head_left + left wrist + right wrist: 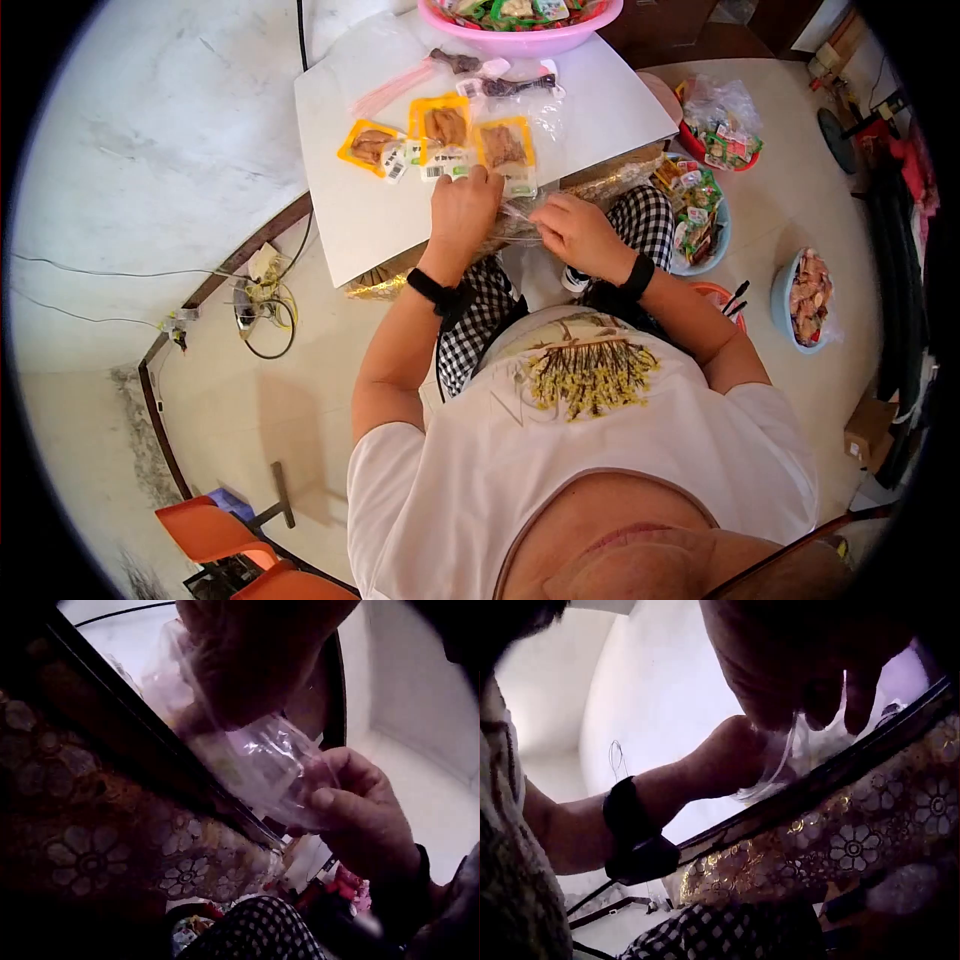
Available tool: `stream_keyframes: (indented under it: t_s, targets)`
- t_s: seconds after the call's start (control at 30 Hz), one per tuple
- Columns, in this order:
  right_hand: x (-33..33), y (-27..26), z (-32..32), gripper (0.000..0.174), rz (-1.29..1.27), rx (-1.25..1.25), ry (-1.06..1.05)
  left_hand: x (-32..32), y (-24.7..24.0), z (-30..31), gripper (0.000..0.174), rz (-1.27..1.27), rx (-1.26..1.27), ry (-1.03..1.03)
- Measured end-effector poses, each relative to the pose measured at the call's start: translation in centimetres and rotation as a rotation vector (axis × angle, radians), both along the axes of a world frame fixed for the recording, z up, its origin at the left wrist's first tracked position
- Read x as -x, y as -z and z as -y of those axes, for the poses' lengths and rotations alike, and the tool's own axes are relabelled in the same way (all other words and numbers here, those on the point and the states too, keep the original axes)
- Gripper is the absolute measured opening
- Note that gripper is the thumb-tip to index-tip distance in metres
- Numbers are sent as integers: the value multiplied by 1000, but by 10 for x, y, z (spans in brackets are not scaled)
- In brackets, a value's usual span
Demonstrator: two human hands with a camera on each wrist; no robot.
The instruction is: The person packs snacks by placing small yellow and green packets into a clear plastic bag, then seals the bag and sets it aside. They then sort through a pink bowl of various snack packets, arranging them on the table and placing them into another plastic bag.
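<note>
A clear plastic bag (515, 222) (274, 761) stretches between the two hands at the near edge of the white table (345, 215). The left hand (465, 210) (259, 660) has curled fingers on the bag's left side, their tips mostly hidden. Thumb and fingers of the right hand (585, 237) (367, 810) pinch its other side. Just beyond the left hand lie a left packet (371, 147), a middle packet (443, 125) and a right packet (504, 145), all yellow-edged with brown food inside. The right wrist view shows the right hand (802, 660) above the left hand (735, 757).
Farther back on the table are dark wrapped pieces (515, 86) and a pink basin (530, 38) full of packets. A red basin (750, 160), a blue basin (722, 250) and another light-blue basin (783, 310) stand on the floor at right. Orange chairs (215, 530) are lower left.
</note>
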State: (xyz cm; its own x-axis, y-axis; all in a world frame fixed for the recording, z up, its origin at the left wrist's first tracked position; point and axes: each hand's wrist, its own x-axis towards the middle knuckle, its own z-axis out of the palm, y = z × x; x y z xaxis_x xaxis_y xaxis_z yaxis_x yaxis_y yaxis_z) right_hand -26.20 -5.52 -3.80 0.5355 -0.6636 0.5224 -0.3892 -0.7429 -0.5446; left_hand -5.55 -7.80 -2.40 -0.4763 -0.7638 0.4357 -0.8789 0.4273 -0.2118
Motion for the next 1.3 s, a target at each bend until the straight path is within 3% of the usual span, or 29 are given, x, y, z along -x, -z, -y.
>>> stream_keyframes:
  t_s: [0.17, 0.5, 0.57, 0.67, 0.77, 0.8, 0.9, 1.13, 1.23, 1.3]
  targets:
    - [-2, 4, -5, 10, -40, -66, 9, -5, 0, -7, 6, -86, -145, 93]
    - [-6, 6, -4, 14, 15, -117, 29, 17, 8, 17, 1, -21, -119, -150]
    - [-4, 10, -3, 13, 16, -155, 40, 17, -1, 15, 13, -15, -247, -187]
    - [1, 7, -3, 12, -29, -188, 36, -12, -26, 3, 36, -367, -438, 21]
    - [5, 7, -1, 13, -15, -192, 29, -54, -18, 36, 56, -655, -544, 71]
    - [5, 8, -1, 12, 1, -173, 36, -56, -25, 40, 50, -504, -454, -186]
    - [3, 10, 1, 11, 20, -120, 47, -52, -15, 50, 49, -363, -330, -587]
    - [5, 2, -5, 9, -71, -121, 89, -54, 10, 62, 41, -622, -261, -608]
    - [2, 0, -6, 8, -51, -130, 94, -88, 43, 70, 31, -868, -285, -394]
    - [0, -1, -8, 8, -28, -142, 95, -104, 51, 64, 21, -1105, -339, -411]
